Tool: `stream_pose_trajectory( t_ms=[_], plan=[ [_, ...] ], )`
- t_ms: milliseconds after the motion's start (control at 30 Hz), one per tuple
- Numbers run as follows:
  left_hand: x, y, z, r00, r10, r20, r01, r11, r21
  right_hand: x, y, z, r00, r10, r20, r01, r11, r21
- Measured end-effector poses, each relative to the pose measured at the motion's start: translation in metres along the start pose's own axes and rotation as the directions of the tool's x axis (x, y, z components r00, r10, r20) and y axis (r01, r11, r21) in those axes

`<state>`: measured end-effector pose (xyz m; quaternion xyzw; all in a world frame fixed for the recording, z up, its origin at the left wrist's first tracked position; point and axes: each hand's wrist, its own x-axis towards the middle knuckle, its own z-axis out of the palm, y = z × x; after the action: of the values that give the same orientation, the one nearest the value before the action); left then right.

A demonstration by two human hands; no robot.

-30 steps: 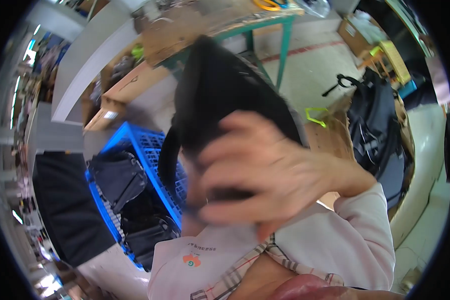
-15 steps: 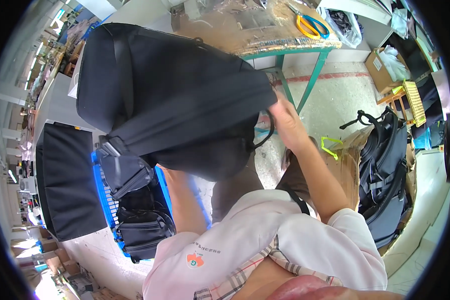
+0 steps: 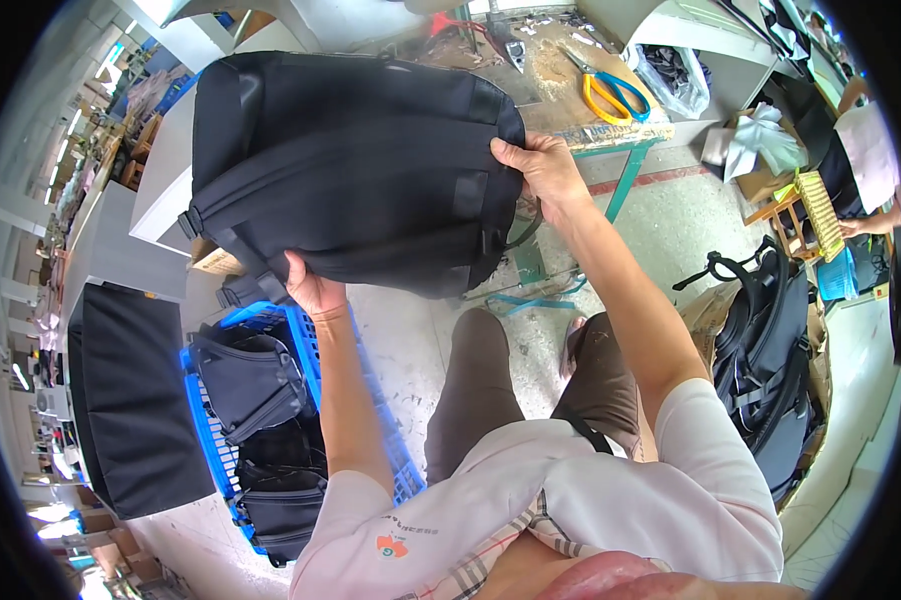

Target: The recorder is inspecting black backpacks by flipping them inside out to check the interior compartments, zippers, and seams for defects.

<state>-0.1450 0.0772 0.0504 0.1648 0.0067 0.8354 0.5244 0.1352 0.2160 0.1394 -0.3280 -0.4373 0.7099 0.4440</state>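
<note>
Black fabric backpack w/ straps [image 3: 370, 190] is at 11 o'clock in the view, held btwn both hands, its long axis approx. 9 to 3 o'clock. Left hand [image 3: 315, 290] grasps its lower edge at the pack's 7 o'clock: thumb on the near face, other fingers hidden underneath. Right hand [image 3: 548, 172] grips the end at the pack's 3 o'clock, thumb on top, other fingers mostly out of sight. Small black buckle [image 3: 190, 222] sticks out at the pack's 8 o'clock. Worn brown-topped bench w/ green metal legs [image 3: 545, 100] is at 1 o'clock, partly behind the pack; can't tell if they touch. Scissors w/ one yellow & one blue handle [image 3: 590, 76] lie on it, near a clear plastic bag w/ dark contents [image 3: 675, 85]. Blue slatted plastic crate [image 3: 202, 410] at 8 o'clock holds dark fabric bags [image 3: 245, 385]; a black fabric-like panel [image 3: 135, 400] stands just beside it, further out. Dark backpack w/ straps [image 3: 770, 350] sits in an open brown cardboard carton [image 3: 705, 320] approx. 3 o'clock. Co-worker's pale sleeve [image 3: 870, 150] shows at 2 o'clock.
</note>
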Motion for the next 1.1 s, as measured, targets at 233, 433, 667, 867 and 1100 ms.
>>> stream_pose_trajectory(
  t_ms=[233,433,667,867,1100],
  plan=[
    [0.02,-0.006,0.01,1.0,0.025,-0.014,-0.024,0.996,0.085,0.028,0.003,-0.009,1.0,0.023,-0.015,-0.023,0.999,0.036],
    [0.027,-0.018,0.015,0.998,0.052,-0.024,-0.049,0.989,0.14,0.039,0.002,-0.024,1.0,0.025,-0.006,-0.025,0.999,0.044],
    [0.014,-0.03,0.027,1.0,-0.027,0.008,0.026,0.993,0.119,0.013,-0.017,-0.024,0.997,0.074,-0.001,-0.074,0.997,-0.002],
    [-0.074,-0.043,0.034,0.858,-0.416,-0.302,0.435,0.275,0.857,-0.031,-0.022,-0.068,0.963,-0.225,0.149,0.24,0.966,-0.093],
    [-0.134,-0.008,0.144,0.955,-0.057,-0.292,0.25,-0.383,0.889,-0.065,-0.072,0.027,0.391,-0.072,0.918,0.897,0.256,-0.362]
  ],
)
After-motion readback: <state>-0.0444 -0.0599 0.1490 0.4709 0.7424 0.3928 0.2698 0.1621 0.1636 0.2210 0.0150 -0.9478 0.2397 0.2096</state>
